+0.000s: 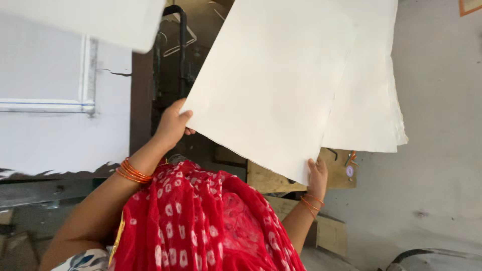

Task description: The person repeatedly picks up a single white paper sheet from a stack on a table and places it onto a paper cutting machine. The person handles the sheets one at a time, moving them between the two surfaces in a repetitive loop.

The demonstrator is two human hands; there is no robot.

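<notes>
Here we pinch the big cream sheet point(271, 85) at two corners, left hand point(172, 125) and right hand point(317, 176) spread apart, fingers clamped on its edge, keeping it flat.

A pale grey plastered wall point(442, 100) fills the right side, evenly lit by soft daylight. Below the middle stands a rough wooden plank desk point(271, 180). On the left a white painted panel point(45, 75) adjoins a dark metal frame point(182, 45).
</notes>
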